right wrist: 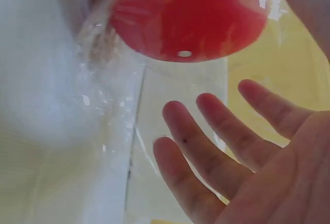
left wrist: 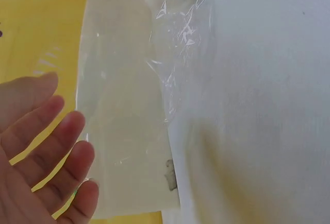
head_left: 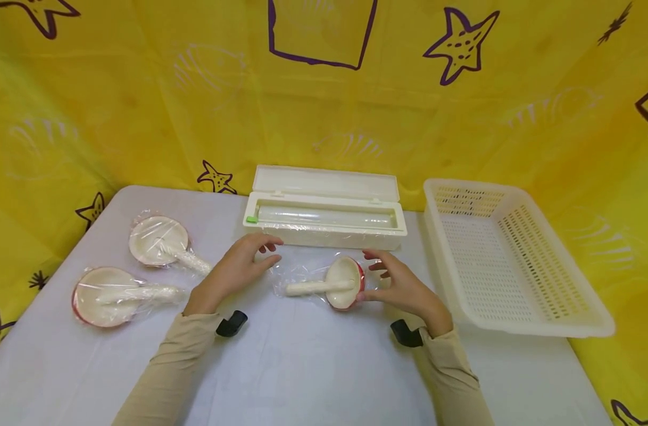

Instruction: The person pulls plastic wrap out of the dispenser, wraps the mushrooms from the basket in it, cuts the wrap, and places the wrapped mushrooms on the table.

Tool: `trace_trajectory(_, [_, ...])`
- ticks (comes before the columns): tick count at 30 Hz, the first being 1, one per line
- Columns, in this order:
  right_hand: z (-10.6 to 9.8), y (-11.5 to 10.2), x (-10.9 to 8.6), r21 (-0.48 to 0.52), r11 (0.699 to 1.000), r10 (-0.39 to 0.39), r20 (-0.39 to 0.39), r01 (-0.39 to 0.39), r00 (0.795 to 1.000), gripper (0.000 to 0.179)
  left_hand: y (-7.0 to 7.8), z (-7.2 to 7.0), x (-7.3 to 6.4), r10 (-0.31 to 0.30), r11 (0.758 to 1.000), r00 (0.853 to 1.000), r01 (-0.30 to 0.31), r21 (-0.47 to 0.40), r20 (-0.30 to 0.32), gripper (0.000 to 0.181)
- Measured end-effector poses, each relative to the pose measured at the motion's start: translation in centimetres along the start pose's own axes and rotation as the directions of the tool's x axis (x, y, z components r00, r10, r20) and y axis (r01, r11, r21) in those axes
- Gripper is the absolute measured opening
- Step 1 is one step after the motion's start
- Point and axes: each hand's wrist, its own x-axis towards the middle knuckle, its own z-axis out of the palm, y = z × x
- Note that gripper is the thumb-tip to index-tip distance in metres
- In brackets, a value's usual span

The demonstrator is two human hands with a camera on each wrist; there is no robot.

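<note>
A mushroom ornament [head_left: 344, 284], with a cream stem pointing left and a red cap [right wrist: 191, 18] with white dots, is loosely covered in clear cling film [head_left: 287, 275] at the middle of the table. My right hand [head_left: 401, 287] is at its cap, thumb at the rim and the other fingers spread apart. My left hand [head_left: 239, 266] hovers left of the film's loose end, fingers relaxed and holding nothing. Just behind both hands stands a white cling film dispenser [head_left: 324, 236], its lid up and a film roll [head_left: 324, 216] inside.
Two more film-wrapped mushroom ornaments, an upper one [head_left: 156, 241] and a lower one [head_left: 106, 296], lie on the left of the table. At the right stands a white perforated plastic basket [head_left: 452, 284]. A yellow patterned cloth [head_left: 324, 106] hangs behind the table.
</note>
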Motion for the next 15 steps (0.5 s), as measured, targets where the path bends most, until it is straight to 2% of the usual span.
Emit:
trace_trajectory(6, [-0.4,-0.6,-0.1,-0.029,0.999,-0.035,-0.054,0.034,0.998,0.074,-0.2,-0.7,0.1,0.025,0.999,0.989,-0.021,0.028,-0.146,0.032])
trace_trajectory(10, [-0.5,-1.0,0.3,-0.054,0.996,-0.08,-0.09,0.075,0.993,0.069,-0.4,-0.8,0.3,-0.004,1.0,0.975,0.008,0.019,-0.221,0.038])
trace_trajectory(15, [-0.5,-2.0,1.2,-0.073,0.991,-0.123,-0.108,0.115,0.986,0.063,-0.6,-0.9,0.3,-0.045,0.999,0.96,0.047,0.001,-0.277,0.045])
